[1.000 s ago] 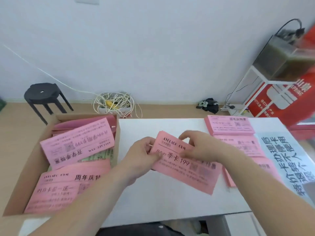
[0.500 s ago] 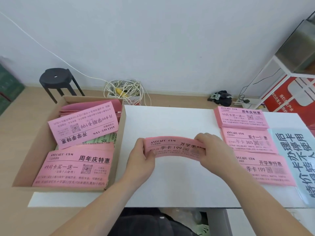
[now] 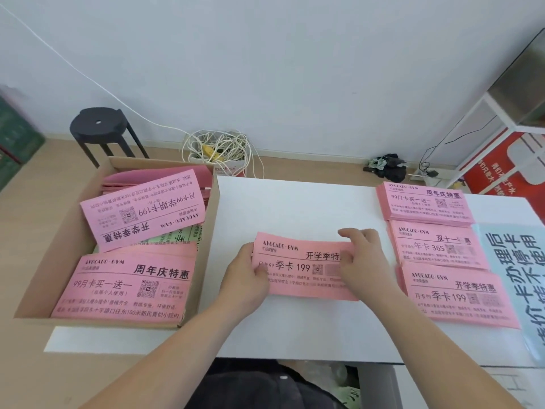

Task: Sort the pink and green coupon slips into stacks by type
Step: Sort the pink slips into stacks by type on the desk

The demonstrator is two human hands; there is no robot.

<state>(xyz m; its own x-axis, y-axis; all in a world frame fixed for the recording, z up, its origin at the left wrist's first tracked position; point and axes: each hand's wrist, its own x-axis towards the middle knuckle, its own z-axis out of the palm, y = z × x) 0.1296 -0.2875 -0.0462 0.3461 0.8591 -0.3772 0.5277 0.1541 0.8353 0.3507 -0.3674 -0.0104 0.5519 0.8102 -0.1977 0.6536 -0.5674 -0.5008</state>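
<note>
Slips (image 3: 295,268) between cardboard box (image 3: 88,321) and stacks (image 3: 436,246)

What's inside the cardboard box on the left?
Inside the cardboard box: pink slips in piles, one tilted slip on top, a green slip beneath it. Anything deeper is covered.

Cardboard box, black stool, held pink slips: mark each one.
cardboard box (image 3: 97,320), head view, on its near front wall.
black stool (image 3: 98,125), head view, on the round seat top.
held pink slips (image 3: 298,270), head view, on the middle of the printed face.
</note>
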